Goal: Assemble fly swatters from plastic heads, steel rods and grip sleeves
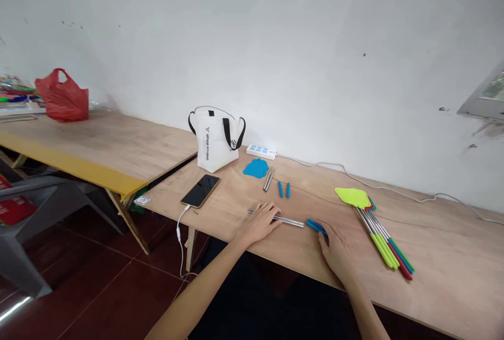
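Observation:
My left hand [263, 223] rests over a pair of thin metal tubes [291, 221] near the table's front edge, its fingers curled across them. To its right, my right hand [334, 244] has its fingers closed around blue handle grips [316, 226], which point toward the tube ends with a small gap between. Farther back lie blue swatter heads [255, 168], more short metal tubes [269, 179] and two loose blue handle grips [284, 189]. At the right, several fly swatters [380, 232] lie in a bundle, with yellow-green, red, green and blue handles.
A phone [200, 191] on a white charging cable lies at the left of the wooden table [444, 256]. Behind stand a white bag [218, 140] with black straps and a power strip [261, 151]. A red plastic bag [64, 98] sits on the neighbouring table.

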A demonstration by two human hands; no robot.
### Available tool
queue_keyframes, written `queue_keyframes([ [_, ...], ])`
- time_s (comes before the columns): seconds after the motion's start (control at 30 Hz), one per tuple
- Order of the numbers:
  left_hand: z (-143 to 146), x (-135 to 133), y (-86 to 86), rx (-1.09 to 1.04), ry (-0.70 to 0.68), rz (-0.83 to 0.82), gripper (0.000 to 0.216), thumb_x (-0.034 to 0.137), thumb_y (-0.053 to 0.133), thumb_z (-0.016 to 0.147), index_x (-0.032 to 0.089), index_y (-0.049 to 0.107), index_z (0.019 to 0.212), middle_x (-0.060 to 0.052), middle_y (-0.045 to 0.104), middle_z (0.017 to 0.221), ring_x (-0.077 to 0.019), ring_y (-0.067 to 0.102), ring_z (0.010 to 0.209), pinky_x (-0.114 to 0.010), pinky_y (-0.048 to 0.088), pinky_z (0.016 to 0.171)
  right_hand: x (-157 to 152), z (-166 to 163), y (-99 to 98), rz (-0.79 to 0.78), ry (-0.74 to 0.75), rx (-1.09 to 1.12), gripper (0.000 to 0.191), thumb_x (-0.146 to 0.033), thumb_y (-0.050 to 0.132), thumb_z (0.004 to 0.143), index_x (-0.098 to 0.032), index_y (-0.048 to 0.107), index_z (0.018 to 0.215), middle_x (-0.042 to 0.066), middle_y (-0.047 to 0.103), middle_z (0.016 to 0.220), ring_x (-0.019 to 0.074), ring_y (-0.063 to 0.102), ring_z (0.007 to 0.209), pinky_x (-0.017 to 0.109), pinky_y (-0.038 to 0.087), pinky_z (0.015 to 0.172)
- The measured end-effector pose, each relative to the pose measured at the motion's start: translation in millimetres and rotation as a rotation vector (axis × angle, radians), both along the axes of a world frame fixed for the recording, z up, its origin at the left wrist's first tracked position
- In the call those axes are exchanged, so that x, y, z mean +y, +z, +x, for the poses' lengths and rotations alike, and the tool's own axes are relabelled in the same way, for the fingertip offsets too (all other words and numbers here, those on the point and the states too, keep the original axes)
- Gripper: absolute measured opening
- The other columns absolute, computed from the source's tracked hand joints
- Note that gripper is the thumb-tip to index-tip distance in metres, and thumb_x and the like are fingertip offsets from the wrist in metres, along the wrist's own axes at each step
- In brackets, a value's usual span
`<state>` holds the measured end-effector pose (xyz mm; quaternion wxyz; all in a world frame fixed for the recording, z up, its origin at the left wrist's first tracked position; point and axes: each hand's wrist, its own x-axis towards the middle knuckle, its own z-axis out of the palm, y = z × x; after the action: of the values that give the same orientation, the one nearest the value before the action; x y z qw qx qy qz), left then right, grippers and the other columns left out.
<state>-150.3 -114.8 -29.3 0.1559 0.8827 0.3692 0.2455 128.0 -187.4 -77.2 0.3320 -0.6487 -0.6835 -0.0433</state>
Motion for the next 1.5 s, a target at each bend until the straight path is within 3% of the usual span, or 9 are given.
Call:
queue_keyframes([
  [0.17, -14, 22, 16.5, -0.235, -0.002, -0.086, 0.026, 0.038, 0.044, 0.105, 0.027, 0.053, 0.127, -0.004, 0.061, 0.132, -0.0201, 0.059, 0.121, -0.033, 0.046, 0.104, -1, -1, 1.6, 0.044, -0.014, -0.043, 0.038, -0.034, 0.037, 0.099, -0.023, 0.060, 0.127, 0.010, 0.066, 0.130, 0.0272, 0.058, 0.125, 0.051, 0.044, 0.108],
  [0.33, -35, 97, 32.3, 0.039, 0.427, -0.019, 0.033, 0.021, 0.039, 0.101, 0.019, 0.052, 0.131, -0.013, 0.053, 0.142, -0.0266, 0.051, 0.135, -0.039, 0.038, 0.113, -5, -15, 10.9, 0.077, 0.051, -0.154, 0.037, -0.032, 0.035, 0.104, -0.026, 0.060, 0.131, 0.009, 0.063, 0.138, 0.0272, 0.055, 0.131, 0.058, 0.036, 0.115],
  [0.47, -30, 148, 26.2, 0.124, 0.574, -0.060, 0.055, 0.029, 0.053, 0.095, 0.007, 0.039, 0.144, -0.029, 0.036, 0.155, -0.0427, 0.035, 0.146, -0.054, 0.028, 0.117, -8, -41, 20.2, 0.081, 0.226, -0.279, 0.041, -0.033, 0.039, 0.105, -0.032, 0.052, 0.144, 0.006, 0.060, 0.146, 0.0247, 0.052, 0.138, 0.060, 0.022, 0.124],
  [0.63, -5, 183, 8.6, 0.182, 0.667, -0.114, 0.078, 0.040, 0.056, 0.092, 0.007, 0.023, 0.155, -0.032, 0.023, 0.162, -0.0460, 0.027, 0.150, -0.055, 0.026, 0.117, -7, -62, 25.5, 0.049, 0.299, -0.331, 0.044, -0.028, 0.041, 0.104, -0.032, 0.052, 0.147, 0.004, 0.059, 0.147, 0.0241, 0.053, 0.138, 0.060, 0.026, 0.124],
  [0.77, 4, 191, -4.2, 0.215, 0.646, -0.098, 0.058, 0.046, 0.044, 0.098, 0.022, 0.039, 0.151, -0.020, 0.027, 0.165, -0.0434, 0.024, 0.152, -0.058, 0.020, 0.119, -9, -63, 27.1, 0.018, 0.283, -0.306, 0.042, -0.026, 0.043, 0.104, -0.031, 0.056, 0.143, 0.004, 0.062, 0.144, 0.0234, 0.056, 0.135, 0.059, 0.030, 0.123],
  [0.9, 3, 193, -10.0, 0.219, 0.664, -0.035, 0.056, 0.055, 0.039, 0.099, 0.019, 0.048, 0.142, -0.021, 0.032, 0.163, -0.0429, 0.025, 0.150, -0.057, 0.018, 0.119, -11, -64, 28.8, 0.016, 0.261, -0.278, 0.038, -0.026, 0.043, 0.104, -0.030, 0.061, 0.137, 0.005, 0.065, 0.140, 0.0231, 0.059, 0.131, 0.056, 0.033, 0.122],
  [1.1, 0, 202, -7.4, 0.210, 0.729, -0.003, 0.074, 0.062, 0.050, 0.092, 0.010, 0.041, 0.144, -0.027, 0.049, 0.147, -0.0420, 0.043, 0.138, -0.051, 0.027, 0.115, -11, -67, 28.9, 0.030, 0.250, -0.269, 0.037, -0.025, 0.043, 0.104, -0.031, 0.063, 0.135, 0.004, 0.065, 0.138, 0.0226, 0.059, 0.130, 0.053, 0.036, 0.120],
  [1.3, -3, 204, -9.6, 0.184, 0.737, -0.033, 0.084, 0.067, 0.048, 0.090, 0.008, 0.034, 0.148, -0.029, 0.047, 0.147, -0.0433, 0.045, 0.137, -0.049, 0.030, 0.112, -10, -66, 28.4, 0.053, 0.248, -0.274, 0.036, -0.026, 0.044, 0.103, -0.033, 0.066, 0.131, 0.004, 0.066, 0.136, 0.0228, 0.060, 0.128, 0.050, 0.041, 0.117],
  [1.5, -5, 203, -12.2, 0.165, 0.741, -0.056, 0.087, 0.073, 0.047, 0.089, 0.008, 0.035, 0.146, -0.031, 0.041, 0.152, -0.0452, 0.036, 0.144, -0.053, 0.021, 0.116, -9, -62, 25.0, 0.025, 0.240, -0.275, 0.035, -0.030, 0.043, 0.105, -0.032, 0.066, 0.130, 0.004, 0.065, 0.137, 0.0233, 0.058, 0.130, 0.051, 0.039, 0.117],
])
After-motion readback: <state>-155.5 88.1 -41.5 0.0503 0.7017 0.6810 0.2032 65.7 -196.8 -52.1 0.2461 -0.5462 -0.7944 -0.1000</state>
